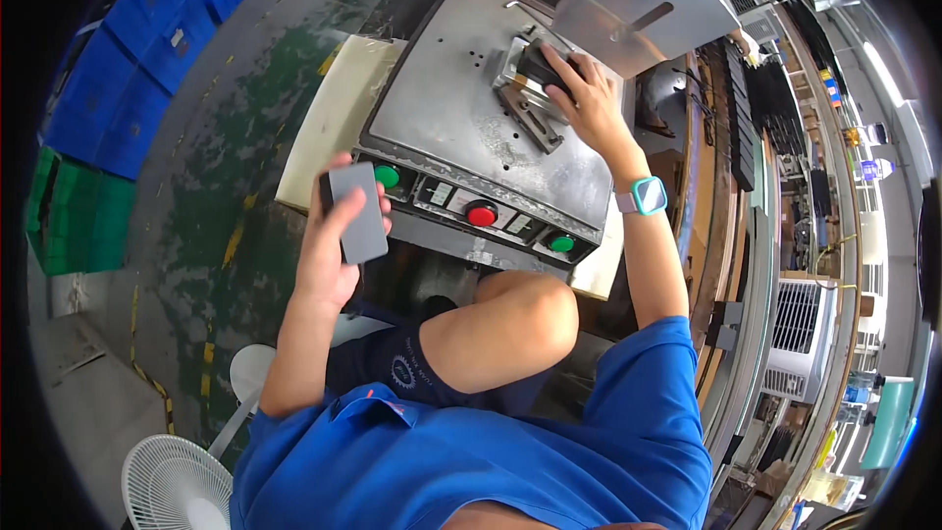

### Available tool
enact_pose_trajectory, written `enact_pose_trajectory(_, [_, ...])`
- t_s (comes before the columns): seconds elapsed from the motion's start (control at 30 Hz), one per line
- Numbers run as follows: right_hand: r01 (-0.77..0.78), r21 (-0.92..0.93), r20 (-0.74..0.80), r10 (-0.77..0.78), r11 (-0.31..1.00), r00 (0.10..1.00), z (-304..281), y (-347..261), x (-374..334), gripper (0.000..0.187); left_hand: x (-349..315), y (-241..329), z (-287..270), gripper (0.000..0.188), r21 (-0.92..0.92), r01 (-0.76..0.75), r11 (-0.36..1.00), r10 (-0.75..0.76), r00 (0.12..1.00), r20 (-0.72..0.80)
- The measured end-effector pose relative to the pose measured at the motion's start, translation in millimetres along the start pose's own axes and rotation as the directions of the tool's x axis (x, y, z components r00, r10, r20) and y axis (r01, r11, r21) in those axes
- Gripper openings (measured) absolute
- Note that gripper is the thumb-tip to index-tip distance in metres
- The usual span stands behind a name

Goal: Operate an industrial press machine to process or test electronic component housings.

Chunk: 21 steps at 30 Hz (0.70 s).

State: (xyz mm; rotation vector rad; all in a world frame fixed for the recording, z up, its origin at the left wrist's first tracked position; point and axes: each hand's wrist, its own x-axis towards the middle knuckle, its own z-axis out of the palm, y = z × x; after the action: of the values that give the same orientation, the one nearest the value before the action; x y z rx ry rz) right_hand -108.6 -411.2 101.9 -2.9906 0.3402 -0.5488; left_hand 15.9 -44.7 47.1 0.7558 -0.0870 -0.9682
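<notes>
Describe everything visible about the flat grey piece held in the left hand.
The grey piece is a thin, flat rectangle with rounded corners, plain and matte, looking like plastic or coated metal; a darker layer shows along its left edge. The left hand holds it up in the air, fingers behind it and the thumb on its lower face, tilted slightly. It hangs in front of the machine's control panel, just left of a green button, without touching either.

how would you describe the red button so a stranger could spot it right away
Find the grey metal machine in front of the seated person. Along its dark front panel sit three round buttons: the red button is the middle one, with a green button on either side.
</notes>
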Motion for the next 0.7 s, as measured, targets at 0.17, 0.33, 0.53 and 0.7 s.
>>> enact_pose_trajectory(0.17, [0.004,-0.152,0.217,0.029,0.988,0.976,-8.2,-11.0,-1.3,0.08,16.0,-24.8,-21.8,0.052,0.471,-0.07,0.879,0.097,0.995,-0.032])
enact_pose_trajectory(0.33, [-0.113,-0.044,0.506,0.12,0.993,0.854,-49.7,-57.7,-74.9,0.1,36.0,-40.1,-40.9,0.056,0.823,-0.443,0.355,0.421,0.862,0.282])
enact_pose_trajectory(0.53, [-0.163,-0.286,0.252,0.238,0.944,0.938,-30.5,-97.8,-147.2,0.114,24.0,-17.6,-2.9,0.054,0.71,-0.42,0.566,0.246,0.908,0.34])
enact_pose_trajectory(0.7, [-0.19,0.869,0.144,0.134,0.458,0.98,-46.6,-161.5,-111.6,0.082,11.0,-17.2,115.5,0.053,0.463,-0.494,0.736,0.158,0.79,0.592])
